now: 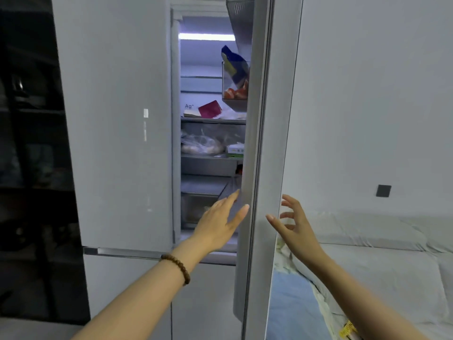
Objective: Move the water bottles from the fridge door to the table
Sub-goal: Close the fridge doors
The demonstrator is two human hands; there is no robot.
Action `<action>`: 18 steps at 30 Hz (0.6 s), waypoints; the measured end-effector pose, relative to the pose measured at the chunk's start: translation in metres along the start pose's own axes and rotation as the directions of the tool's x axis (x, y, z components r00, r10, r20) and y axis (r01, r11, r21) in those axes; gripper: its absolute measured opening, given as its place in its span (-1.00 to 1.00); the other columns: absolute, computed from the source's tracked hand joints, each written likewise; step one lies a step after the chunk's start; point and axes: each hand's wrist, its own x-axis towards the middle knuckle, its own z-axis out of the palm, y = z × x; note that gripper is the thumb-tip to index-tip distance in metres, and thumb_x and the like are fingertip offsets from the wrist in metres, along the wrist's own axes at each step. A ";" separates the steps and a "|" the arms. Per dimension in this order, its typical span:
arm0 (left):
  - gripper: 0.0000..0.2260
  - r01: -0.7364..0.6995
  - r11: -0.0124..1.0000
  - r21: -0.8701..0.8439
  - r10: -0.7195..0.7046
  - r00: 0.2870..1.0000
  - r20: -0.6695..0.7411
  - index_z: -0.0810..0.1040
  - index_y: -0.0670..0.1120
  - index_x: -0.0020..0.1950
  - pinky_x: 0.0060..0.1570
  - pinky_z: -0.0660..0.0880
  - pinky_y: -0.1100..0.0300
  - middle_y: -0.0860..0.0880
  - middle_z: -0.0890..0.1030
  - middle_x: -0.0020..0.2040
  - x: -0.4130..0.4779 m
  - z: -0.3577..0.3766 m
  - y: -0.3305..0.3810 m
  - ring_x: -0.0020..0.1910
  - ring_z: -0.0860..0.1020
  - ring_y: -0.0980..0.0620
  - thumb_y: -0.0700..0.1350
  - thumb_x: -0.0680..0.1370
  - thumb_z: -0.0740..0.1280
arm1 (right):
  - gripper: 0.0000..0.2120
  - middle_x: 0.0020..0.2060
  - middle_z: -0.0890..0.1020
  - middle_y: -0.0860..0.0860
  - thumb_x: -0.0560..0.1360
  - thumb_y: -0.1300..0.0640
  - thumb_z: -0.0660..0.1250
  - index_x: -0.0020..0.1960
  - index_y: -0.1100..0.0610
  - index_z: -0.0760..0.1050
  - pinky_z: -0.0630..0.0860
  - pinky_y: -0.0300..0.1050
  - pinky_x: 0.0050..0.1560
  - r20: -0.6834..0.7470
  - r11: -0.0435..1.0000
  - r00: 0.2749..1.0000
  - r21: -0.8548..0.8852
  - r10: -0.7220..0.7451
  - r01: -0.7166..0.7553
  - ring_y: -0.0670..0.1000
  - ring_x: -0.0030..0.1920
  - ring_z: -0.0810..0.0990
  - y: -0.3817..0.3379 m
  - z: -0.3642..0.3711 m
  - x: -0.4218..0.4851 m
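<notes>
White walls and a pale sofa (382,244) fill the 3 o'clock side. At 12 o'clock the fridge door (259,143) stands ajar — shelves lit inside, a door bin (236,79) holding packets. Left hand (220,222), fingers spread, reaches at the door's inner edge; right hand (294,227), fingers curled apart, hovers beside its outer edge, holding nothing. Water bottles — I cannot tell where.

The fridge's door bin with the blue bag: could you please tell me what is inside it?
The door bin holds a blue and yellow bag above red-and-white packets. The door edge hides the rest; no water bottles show.
</notes>
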 end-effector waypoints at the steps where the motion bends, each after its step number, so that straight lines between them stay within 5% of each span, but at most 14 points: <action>1: -0.33 -0.006 1.000 -0.026 0.005 1.000 -0.010 0.00 0.11 0.53 0.43 0.21 -0.03 0.04 0.21 0.51 -0.001 -0.007 -0.008 0.48 0.20 0.01 0.34 0.46 -0.08 | -0.39 0.31 0.37 -0.10 0.40 -0.15 0.35 0.38 -0.16 0.20 0.44 -0.34 -0.07 0.013 1.000 1.000 -0.003 -0.010 0.010 -0.10 0.16 0.47 -0.004 0.013 0.002; 7: -0.29 0.076 0.974 -0.215 -0.082 0.997 -0.018 -0.12 0.21 0.51 0.31 0.30 -0.01 0.03 0.15 0.54 0.005 -0.031 -0.062 0.47 0.24 -0.06 0.42 0.42 -0.06 | -0.36 0.39 0.23 -0.27 0.46 -0.19 0.25 0.47 -0.21 0.09 0.34 -0.24 0.24 0.130 0.998 0.989 0.002 -0.063 0.063 -0.20 0.33 0.33 -0.021 0.087 0.016; 11: -0.33 0.048 0.931 -0.362 -0.105 0.984 -0.141 -0.25 0.28 0.47 0.28 0.28 0.03 0.08 -0.01 0.56 0.018 -0.042 -0.096 0.49 0.16 -0.03 0.29 0.51 0.09 | -0.37 0.48 0.13 -0.28 0.47 -0.28 0.17 0.46 -0.27 0.03 0.23 -0.15 0.41 0.204 0.961 0.963 -0.173 -0.178 0.214 -0.22 0.46 0.17 -0.010 0.123 0.039; 18: -0.20 0.101 0.956 -0.276 -0.175 0.950 -0.257 -0.30 0.28 0.45 0.40 0.20 -0.15 0.12 -0.12 0.56 0.076 -0.057 -0.172 0.54 -0.01 -0.05 0.27 0.45 0.22 | -0.37 0.48 -0.21 -0.32 0.53 -0.27 0.13 0.46 -0.32 -0.16 -0.25 -0.24 0.41 0.275 0.755 0.900 -0.492 -0.338 0.433 -0.21 0.50 -0.26 0.035 0.174 0.121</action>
